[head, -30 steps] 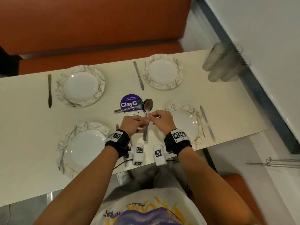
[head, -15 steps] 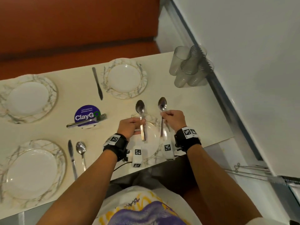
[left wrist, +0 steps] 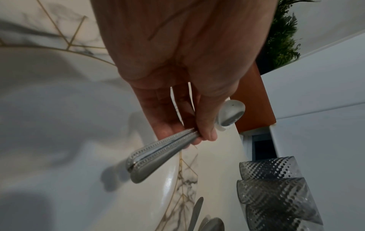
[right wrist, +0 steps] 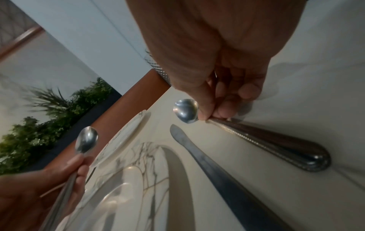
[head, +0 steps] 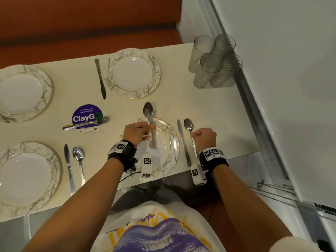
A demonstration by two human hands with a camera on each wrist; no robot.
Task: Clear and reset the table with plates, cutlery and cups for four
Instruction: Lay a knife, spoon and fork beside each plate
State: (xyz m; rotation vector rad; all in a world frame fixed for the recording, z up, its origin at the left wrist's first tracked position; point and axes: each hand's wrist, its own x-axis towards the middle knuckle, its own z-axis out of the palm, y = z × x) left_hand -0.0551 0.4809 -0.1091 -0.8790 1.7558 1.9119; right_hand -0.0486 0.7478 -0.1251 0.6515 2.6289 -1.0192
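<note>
Right hand (head: 204,137) pinching a spoon (head: 189,125) just beside the knife (head: 183,142); left hand (head: 136,132) holding spoons (head: 149,122) over the plate (head: 170,148). Could slip, clank, bump the knife crooked.

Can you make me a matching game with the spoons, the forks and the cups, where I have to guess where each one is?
Things:
1. spoon in the left hand
2. spoon in the right hand
3. forks
4. cups

Places:
A. standing together at the far right corner of the table
B. lying across the purple round sticker
C. held above the near plate
D. held beside the knife, right of the near plate

Right pairs: 1-C, 2-D, 3-B, 4-A
</note>
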